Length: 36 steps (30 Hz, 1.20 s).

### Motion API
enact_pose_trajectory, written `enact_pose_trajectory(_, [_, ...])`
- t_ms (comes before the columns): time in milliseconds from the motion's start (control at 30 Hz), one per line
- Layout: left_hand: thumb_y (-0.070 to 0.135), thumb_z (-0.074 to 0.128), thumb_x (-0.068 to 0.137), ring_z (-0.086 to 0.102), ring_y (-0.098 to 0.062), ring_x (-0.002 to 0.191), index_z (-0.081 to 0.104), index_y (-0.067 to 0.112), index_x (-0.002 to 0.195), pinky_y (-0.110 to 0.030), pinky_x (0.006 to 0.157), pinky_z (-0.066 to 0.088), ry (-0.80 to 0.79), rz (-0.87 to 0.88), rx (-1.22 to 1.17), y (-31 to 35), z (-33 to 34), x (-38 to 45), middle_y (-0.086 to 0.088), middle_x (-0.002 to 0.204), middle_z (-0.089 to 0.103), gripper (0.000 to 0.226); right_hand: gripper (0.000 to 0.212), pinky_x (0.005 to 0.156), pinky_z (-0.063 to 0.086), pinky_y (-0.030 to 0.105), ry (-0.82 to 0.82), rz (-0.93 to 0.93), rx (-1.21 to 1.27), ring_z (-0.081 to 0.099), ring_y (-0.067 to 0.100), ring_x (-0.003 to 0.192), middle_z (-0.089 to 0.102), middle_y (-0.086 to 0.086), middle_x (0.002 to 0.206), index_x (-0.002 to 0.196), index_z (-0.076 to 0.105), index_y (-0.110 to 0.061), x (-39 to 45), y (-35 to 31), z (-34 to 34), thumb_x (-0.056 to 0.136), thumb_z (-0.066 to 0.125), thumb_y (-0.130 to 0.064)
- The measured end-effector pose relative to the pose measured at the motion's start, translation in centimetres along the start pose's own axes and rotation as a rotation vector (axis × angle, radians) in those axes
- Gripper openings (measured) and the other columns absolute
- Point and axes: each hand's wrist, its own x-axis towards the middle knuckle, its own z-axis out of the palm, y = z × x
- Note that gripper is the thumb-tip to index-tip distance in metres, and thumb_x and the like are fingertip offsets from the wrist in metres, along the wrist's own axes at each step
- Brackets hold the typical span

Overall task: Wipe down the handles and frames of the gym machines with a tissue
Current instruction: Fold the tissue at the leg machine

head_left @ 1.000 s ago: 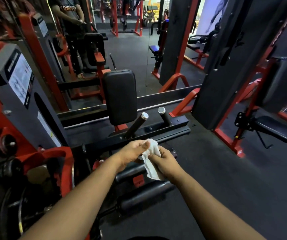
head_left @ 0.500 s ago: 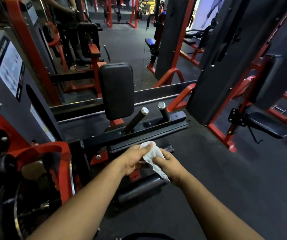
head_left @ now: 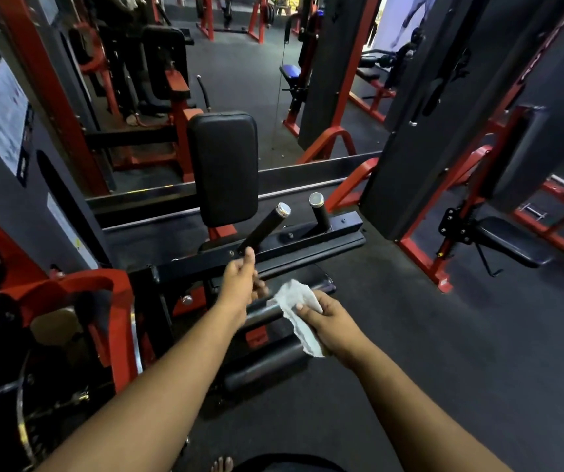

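Observation:
A crumpled white tissue [head_left: 295, 298] hangs from my right hand [head_left: 328, 323], pinched between thumb and fingers, just above a black roller pad [head_left: 321, 284] of the machine in front of me. My left hand [head_left: 239, 281] is off the tissue and hovers blurred with loosely curled fingers, holding nothing, just below the black frame bar [head_left: 307, 248]. Two black handles with chrome caps, the near handle [head_left: 265, 228] and the far handle [head_left: 319, 212], rise from that bar. A black back pad [head_left: 222, 168] stands behind them.
A grey weight-stack tower [head_left: 18, 155] with red frame parts [head_left: 117, 301] stands close on the left. On the right a second machine has a black seat [head_left: 512, 243] on a red frame [head_left: 420, 257]. A mirror [head_left: 239, 80] runs behind. Dark rubber floor [head_left: 444, 352] spreads right.
My left hand has let go of the tissue and moved up and left toward the frame bar. The tissue stays in my right hand. The view has moved nearer the machine.

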Motion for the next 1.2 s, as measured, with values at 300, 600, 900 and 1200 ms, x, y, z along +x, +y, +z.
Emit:
enact_pose_trajectory(300, [0.056, 0.060, 0.097, 0.068, -0.014, 0.073, 0.073, 0.016, 0.096, -0.024, 0.064, 0.051, -0.472, -0.243, 0.219, -3.7, -0.4, -4.8, -0.004, 0.083, 0.075, 0.042, 0.013, 0.073, 0.062, 0.043, 0.173, 0.033, 0.013, 0.072, 0.021, 0.084, 0.076, 0.008, 0.093, 0.105, 0.071, -0.013, 1.3, 1.5, 1.1, 0.102, 0.061, -0.022])
enact_pose_trajectory(600, [-0.007, 0.067, 0.093, 0.071, -0.004, 0.083, 0.063, 0.007, 0.126, -0.019, 0.077, 0.056, -0.419, 0.168, 0.330, -0.2, -1.1, -2.3, -0.003, 0.099, 0.074, 0.036, 0.015, 0.092, 0.057, 0.060, 0.258, -0.040, 0.094, 0.071, 0.038, 0.106, 0.075, 0.014, 0.110, 0.108, 0.073, -0.014, 2.0, -0.2, 0.2, 0.097, 0.065, -0.009])
enact_pose_trajectory(900, [-0.018, 0.056, 0.092, 0.067, -0.007, 0.085, 0.072, 0.005, 0.098, -0.021, 0.075, 0.054, -0.659, 0.472, 0.293, 7.1, -0.9, -2.1, 0.007, 0.088, 0.073, 0.029, 0.025, 0.072, 0.056, 0.030, 0.123, -0.523, -0.060, 0.071, 0.024, 0.088, 0.073, 0.011, 0.096, 0.087, 0.073, 0.006, 1.9, -6.6, -0.8, 0.079, 0.059, 0.025])
enact_pose_trajectory(1200, [0.004, 0.069, 0.093, 0.067, -0.023, 0.092, 0.076, 0.011, 0.101, -0.036, 0.082, 0.057, -0.616, 0.269, 0.082, 5.1, -1.5, -1.0, -0.012, 0.102, 0.074, 0.013, 0.047, 0.079, 0.059, 0.037, 0.231, -0.474, -0.153, 0.071, 0.025, 0.097, 0.072, 0.003, 0.104, 0.089, 0.078, -0.011, 2.9, -4.9, 0.6, 0.079, 0.052, 0.026])
